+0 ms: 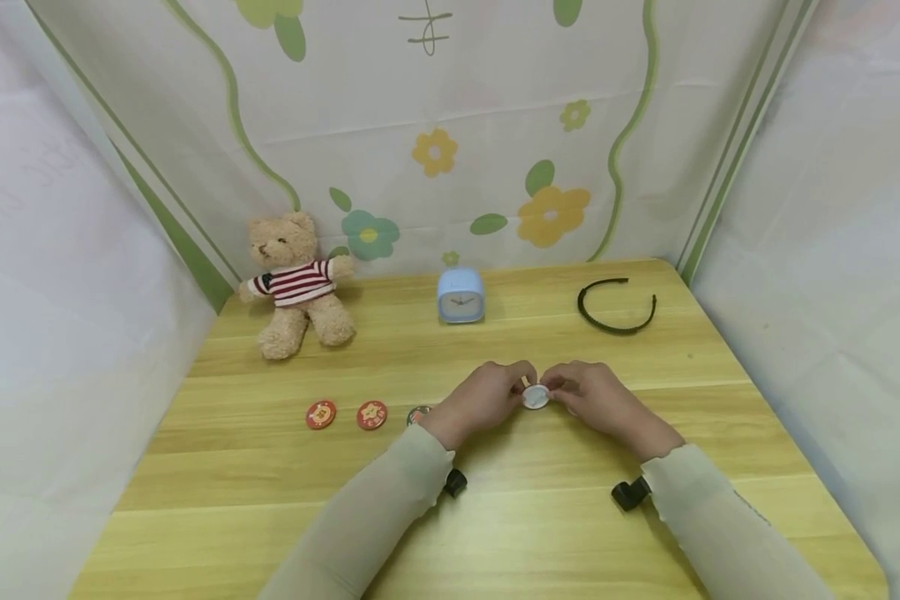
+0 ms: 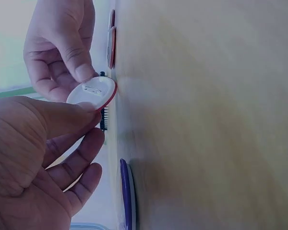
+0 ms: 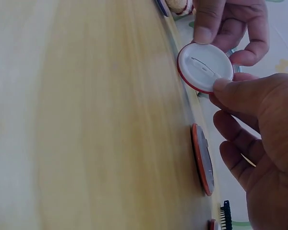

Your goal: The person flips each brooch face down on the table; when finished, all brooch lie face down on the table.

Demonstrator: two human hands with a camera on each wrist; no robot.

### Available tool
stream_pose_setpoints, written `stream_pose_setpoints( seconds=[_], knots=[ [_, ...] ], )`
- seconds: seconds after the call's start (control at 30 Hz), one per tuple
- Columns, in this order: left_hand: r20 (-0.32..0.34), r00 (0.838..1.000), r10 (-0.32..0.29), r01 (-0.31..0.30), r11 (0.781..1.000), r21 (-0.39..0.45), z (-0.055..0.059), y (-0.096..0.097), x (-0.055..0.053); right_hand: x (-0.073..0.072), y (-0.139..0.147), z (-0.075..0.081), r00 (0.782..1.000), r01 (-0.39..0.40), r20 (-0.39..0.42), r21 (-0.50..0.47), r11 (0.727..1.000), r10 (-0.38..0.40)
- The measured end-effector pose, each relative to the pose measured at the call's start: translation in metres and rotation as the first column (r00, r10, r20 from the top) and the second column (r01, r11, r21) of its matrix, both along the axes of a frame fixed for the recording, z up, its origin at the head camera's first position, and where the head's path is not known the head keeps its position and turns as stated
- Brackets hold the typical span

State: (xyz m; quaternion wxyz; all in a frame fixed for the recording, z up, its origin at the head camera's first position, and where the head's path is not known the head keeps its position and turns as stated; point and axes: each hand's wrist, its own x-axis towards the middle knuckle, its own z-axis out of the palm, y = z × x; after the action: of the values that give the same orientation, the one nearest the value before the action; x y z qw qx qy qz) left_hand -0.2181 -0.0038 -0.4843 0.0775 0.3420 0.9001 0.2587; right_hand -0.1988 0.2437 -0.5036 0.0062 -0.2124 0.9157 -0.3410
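Across a wood-grain table (image 1: 540, 533), the left hand (image 1: 483, 398) and right hand (image 1: 591, 398) both pinch a pin-backed badge (image 1: 536, 397), not yet set down, while three face-up badges (image 1: 371, 415) lie leftward.

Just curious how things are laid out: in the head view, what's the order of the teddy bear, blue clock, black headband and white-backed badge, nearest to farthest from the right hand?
From the right hand:
1. White-backed badge, in its grip.
2. Black headband, at the back right.
3. Blue clock, at the back middle.
4. Teddy bear, at the back left.
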Motion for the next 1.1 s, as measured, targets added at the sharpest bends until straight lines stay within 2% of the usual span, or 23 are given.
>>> stream_pose_setpoints(
  seconds=[0.23,0.43,0.67,0.9,1.1],
  knots=[
    [0.021,1.000,0.013,-0.013,1.000,-0.018,0.000,0.000,-0.002,-0.001,0.001,-0.001,0.999,-0.042,0.030,-0.049,0.998,0.043],
    [0.016,1.000,0.017,-0.017,0.999,-0.036,-0.002,0.001,-0.004,-0.003,0.004,-0.002,0.996,-0.061,0.057,-0.025,0.998,0.063],
    [0.062,0.998,0.024,-0.023,0.999,-0.026,-0.006,0.002,-0.006,-0.005,0.007,-0.002,0.992,-0.069,0.102,0.000,0.998,0.069],
    [0.072,0.997,0.031,-0.029,0.999,-0.037,-0.009,0.004,-0.008,-0.009,0.010,-0.006,0.991,-0.119,0.072,0.025,0.993,0.117],
    [0.082,0.997,0.014,-0.011,0.999,-0.046,-0.008,0.006,-0.008,-0.009,0.010,-0.005,0.986,-0.166,0.028,0.050,0.985,0.165]
  ],
)
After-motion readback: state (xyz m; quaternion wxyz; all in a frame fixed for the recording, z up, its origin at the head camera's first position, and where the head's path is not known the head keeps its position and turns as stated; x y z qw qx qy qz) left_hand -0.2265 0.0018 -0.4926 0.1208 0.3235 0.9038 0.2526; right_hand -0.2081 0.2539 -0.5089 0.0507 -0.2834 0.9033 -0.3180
